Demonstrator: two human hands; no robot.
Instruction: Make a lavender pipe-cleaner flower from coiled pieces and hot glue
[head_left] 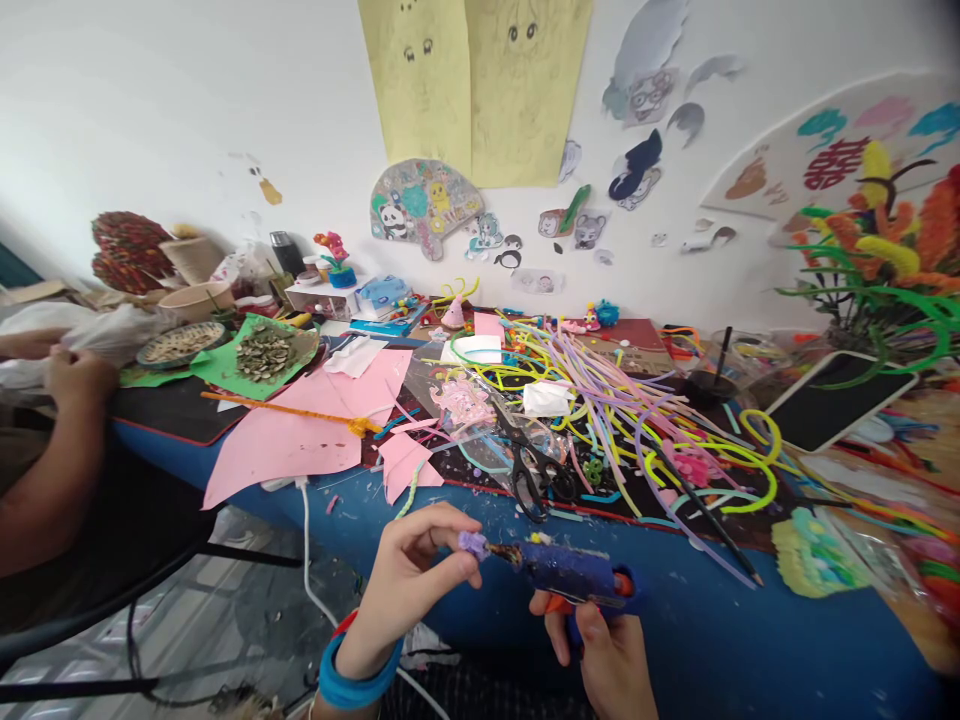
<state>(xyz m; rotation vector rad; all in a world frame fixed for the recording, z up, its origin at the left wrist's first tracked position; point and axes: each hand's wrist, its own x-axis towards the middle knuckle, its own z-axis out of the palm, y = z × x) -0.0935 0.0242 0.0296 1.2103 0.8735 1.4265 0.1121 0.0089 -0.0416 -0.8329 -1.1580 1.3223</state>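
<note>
My left hand [424, 565], with a blue band on its wrist, pinches a small fuzzy purple piece [473, 544] between thumb and fingers. A green twisted pipe cleaner [411, 492] shows just behind that hand. In my right hand [600, 645] is a blue glue gun [574, 572] with an orange trigger, the fingers wrapped round its handle. Its dark nozzle points left and meets, or nearly meets, the purple piece; I cannot tell whether they touch. Both hands are in front of the table's blue edge.
Black scissors [529, 475] and a heap of colourful pipe cleaners [600, 390] cover the table's middle. Pink sheets [300, 445] lie left of them. A white cable [307, 550] hangs down. At right are a tablet [832, 400] and a pencil [716, 520]. Another person's arm [67, 450] is at far left.
</note>
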